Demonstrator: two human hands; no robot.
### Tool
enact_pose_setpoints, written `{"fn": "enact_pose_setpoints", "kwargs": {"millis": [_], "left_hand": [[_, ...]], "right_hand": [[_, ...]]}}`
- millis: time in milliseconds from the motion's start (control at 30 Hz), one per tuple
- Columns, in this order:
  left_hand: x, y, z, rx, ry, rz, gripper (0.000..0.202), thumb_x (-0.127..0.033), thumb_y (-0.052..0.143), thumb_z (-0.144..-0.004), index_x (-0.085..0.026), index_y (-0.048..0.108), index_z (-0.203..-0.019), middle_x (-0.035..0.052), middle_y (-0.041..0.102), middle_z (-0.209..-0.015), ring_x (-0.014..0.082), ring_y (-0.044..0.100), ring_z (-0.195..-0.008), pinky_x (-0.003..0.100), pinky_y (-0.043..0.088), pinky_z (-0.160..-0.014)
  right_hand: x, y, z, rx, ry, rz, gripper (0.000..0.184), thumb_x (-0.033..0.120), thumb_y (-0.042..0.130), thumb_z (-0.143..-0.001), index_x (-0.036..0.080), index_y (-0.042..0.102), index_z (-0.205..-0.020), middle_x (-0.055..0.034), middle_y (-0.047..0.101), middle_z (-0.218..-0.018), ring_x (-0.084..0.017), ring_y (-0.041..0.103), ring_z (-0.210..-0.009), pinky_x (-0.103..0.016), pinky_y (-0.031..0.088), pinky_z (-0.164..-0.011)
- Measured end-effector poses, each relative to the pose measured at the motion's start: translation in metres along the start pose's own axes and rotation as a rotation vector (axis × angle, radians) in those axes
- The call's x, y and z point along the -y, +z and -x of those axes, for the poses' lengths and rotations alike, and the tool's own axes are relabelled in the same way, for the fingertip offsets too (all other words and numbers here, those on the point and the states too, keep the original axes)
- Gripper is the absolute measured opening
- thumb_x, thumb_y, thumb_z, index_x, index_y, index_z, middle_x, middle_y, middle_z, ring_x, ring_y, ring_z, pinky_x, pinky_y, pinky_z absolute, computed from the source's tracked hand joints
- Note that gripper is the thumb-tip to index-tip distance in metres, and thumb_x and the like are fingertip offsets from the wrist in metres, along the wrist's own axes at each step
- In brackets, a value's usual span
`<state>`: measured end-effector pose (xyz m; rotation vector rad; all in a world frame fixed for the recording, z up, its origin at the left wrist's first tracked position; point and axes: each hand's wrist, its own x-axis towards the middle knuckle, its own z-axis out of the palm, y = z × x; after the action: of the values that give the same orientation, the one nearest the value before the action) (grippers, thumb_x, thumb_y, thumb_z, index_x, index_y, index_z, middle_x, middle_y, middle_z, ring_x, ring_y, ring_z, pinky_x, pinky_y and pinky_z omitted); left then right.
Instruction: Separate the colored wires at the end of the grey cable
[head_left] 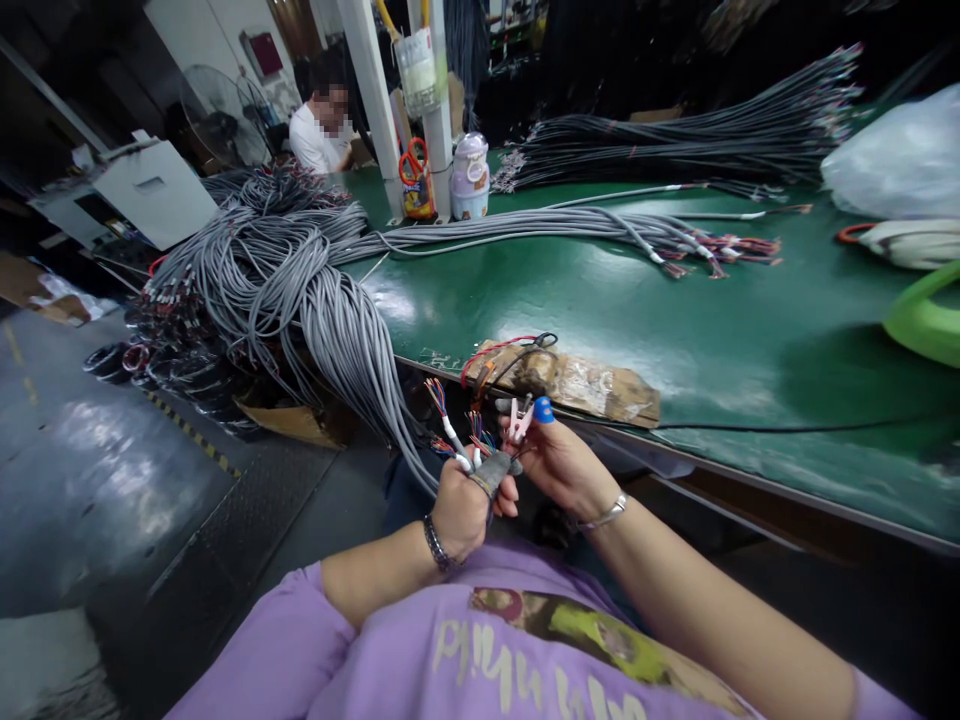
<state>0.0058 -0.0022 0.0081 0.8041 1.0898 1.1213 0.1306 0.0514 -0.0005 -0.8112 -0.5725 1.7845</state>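
Note:
My left hand (pixel 463 500) is closed round the ends of grey cables (pixel 448 430) whose stripped coloured wires fan out above the fist; a grey sleeve covers its forefinger. My right hand (pixel 559 462), with a blue cap on one fingertip, pinches a small pink-and-white clip (pixel 517 420) at those wire ends. Both hands sit just below the near edge of the green table (pixel 570 290). The cables run up to a thick grey cable bundle (pixel 300 290) hanging over the table's left end.
A taped brown pad with red and black leads (pixel 570 378) lies at the table edge. More cable bundles (pixel 675 140), a pink-lidded jar (pixel 469 178), scissors (pixel 412 165), a white bag (pixel 900 160) and a green hoop (pixel 926 320) lie farther off. Another person (pixel 322 125) sits at the far end.

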Motion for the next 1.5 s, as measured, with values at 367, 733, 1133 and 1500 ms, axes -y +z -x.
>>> {"fn": "enact_pose_setpoints", "kwargs": {"millis": [367,733,1133,1500], "left_hand": [[0.002,-0.001,-0.001,-0.003,-0.011,-0.041,0.039,-0.052,0.068,-0.073,-0.014,0.057,-0.071,-0.0020,0.057,-0.051,0.0071,0.048,-0.036,0.019,0.029,-0.036],[0.011,-0.017,0.002,0.005,-0.001,-0.098,0.044,-0.058,0.067,-0.073,-0.015,0.056,-0.073,-0.0019,0.058,-0.053,0.0083,0.051,-0.037,0.019,0.032,-0.036],[0.012,-0.019,0.005,0.167,-0.029,-0.262,0.040,-0.053,0.068,-0.075,-0.015,0.056,-0.071,0.0002,0.060,-0.054,0.0101,0.055,-0.041,0.019,0.039,-0.040],[0.008,-0.018,-0.001,0.106,-0.062,-0.198,0.043,-0.056,0.068,-0.072,-0.014,0.056,-0.069,-0.0002,0.059,-0.053,0.0090,0.054,-0.039,0.018,0.034,-0.038]], "right_hand": [[-0.001,0.006,0.001,-0.040,-0.024,-0.021,0.037,0.058,0.072,-0.072,0.022,0.068,-0.074,-0.0023,0.067,-0.070,-0.014,0.057,-0.059,-0.026,0.050,-0.054],[0.015,-0.024,0.020,0.240,0.253,0.149,0.043,0.058,0.075,-0.069,0.017,0.072,-0.081,-0.0070,0.070,-0.079,-0.016,0.064,-0.066,-0.028,0.055,-0.063],[0.015,0.001,0.043,0.238,0.007,0.553,0.027,0.046,0.075,-0.072,0.019,0.067,-0.071,-0.0011,0.065,-0.061,-0.014,0.056,-0.056,-0.027,0.046,-0.059],[0.026,-0.012,0.053,0.161,-0.017,0.650,0.042,0.050,0.078,-0.067,0.018,0.067,-0.092,-0.0042,0.067,-0.085,-0.017,0.057,-0.075,-0.029,0.046,-0.071]]}}
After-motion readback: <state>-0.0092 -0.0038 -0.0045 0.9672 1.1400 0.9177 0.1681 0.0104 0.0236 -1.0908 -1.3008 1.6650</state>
